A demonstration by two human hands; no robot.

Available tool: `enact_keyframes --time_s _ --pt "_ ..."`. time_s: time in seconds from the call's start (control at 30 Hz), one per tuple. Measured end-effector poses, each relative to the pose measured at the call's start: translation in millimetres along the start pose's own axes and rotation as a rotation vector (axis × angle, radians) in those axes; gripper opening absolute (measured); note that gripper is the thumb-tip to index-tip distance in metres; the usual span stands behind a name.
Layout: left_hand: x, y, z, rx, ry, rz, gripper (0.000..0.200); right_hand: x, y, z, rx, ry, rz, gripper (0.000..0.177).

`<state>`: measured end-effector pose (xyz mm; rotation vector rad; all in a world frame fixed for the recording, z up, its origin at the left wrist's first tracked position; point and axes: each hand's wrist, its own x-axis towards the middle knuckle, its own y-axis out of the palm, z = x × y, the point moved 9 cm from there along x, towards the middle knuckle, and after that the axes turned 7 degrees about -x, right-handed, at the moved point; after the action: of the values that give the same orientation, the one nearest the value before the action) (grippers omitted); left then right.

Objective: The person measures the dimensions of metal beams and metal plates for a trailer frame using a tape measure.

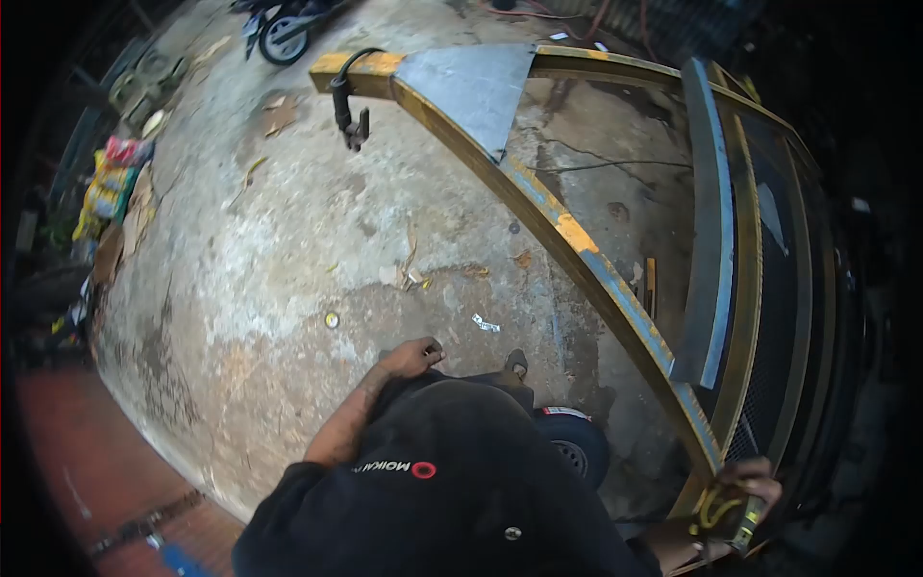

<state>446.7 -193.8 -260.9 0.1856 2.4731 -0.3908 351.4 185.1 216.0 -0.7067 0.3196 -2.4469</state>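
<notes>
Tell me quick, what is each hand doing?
Left hand: loosely curled, apparently empty.
Right hand: closed on a small yellowish object by the rusty yellow metal frame.

Stained, cracked grey concrete floor [288,250]. Lying directly on it: dry brown leaves [415,274], torn white paper scrap [486,323], small round yellowish cap [332,319], colourful plastic bags [111,188] at left edge

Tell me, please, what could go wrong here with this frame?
1. The bar seems only laid on the frame; if the right hand at the corner shifts it, the bar may slide off.
2. The clamp hanging from the far corner could snag or drop.
</notes>
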Motion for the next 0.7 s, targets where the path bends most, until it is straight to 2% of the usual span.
enact_keyframes --time_s 0.07,0.13,0.17,0.2,0.27,0.37,0.4,0.5,0.57,0.63,0.67,0.7 --pt "-30.6 -53.1 -12.1 -0.093 0.096 0.015 0.035 32.4 138.5 -41.7 0.367 0.083 0.208 0.068" --pt "-63.2 -95.7 -6.7 -0.266 0.167 0.021 0.036 56.3 270.6 -95.7 0.607 0.292 0.375 0.072" --pt "-82.5 -116.3 -8.2 -0.355 0.218 0.023 0.037 58.8 335.0 -123.6 0.702 0.433 0.468 0.073" --pt "-102.4 -143.9 -9.7 -0.434 0.266 0.019 0.037 51.6 392.8 -149.7 0.866 0.721 0.4 0.067" --pt "-144.5 -198.7 -6.6 -0.633 0.33 0.021 0.039 46.0 496.4 -178.6 0.961 1.092 0.461 0.064" --pt "-193.3 -259.8 12.2 -0.84 0.34 0.007 0.047 74.9 587.1 -172.9 0.424 1.079 0.736 0.056" --pt "-202.1 -277.3 24.7 -0.88 0.299 -0.031 0.049 102.4 608.7 -158.1 0.184 0.844 0.842 0.063" --pt "-212.9 -321.8 76.0 -0.953 0.204 -0.194 0.044 155.4 683.7 -147.3 -0.064 0.46 0.805 0.065" --pt "-216.1 -357.1 96.7 -1.048 0.123 -0.341 0.041 178.8 748.7 -146.2 -0.009 0.329 0.916 0.069" --pt "-212.7 -392.8 145.5 -1.223 0.145 -0.482 0.038 210.4 813.7 -140.8 0.055 0.195 1.078 0.072" --pt "-216.6 -415.8 163.0 -1.28 0.147 -0.564 0.039 228.6 842.5 -139.7 0.04 0.225 1.23 0.077" --pt "-222.3 -446.4 172.6 -1.177 0.218 -0.634 0.042 248.5 875.8 -146.2 0.108 0.287 1.333 0.08"
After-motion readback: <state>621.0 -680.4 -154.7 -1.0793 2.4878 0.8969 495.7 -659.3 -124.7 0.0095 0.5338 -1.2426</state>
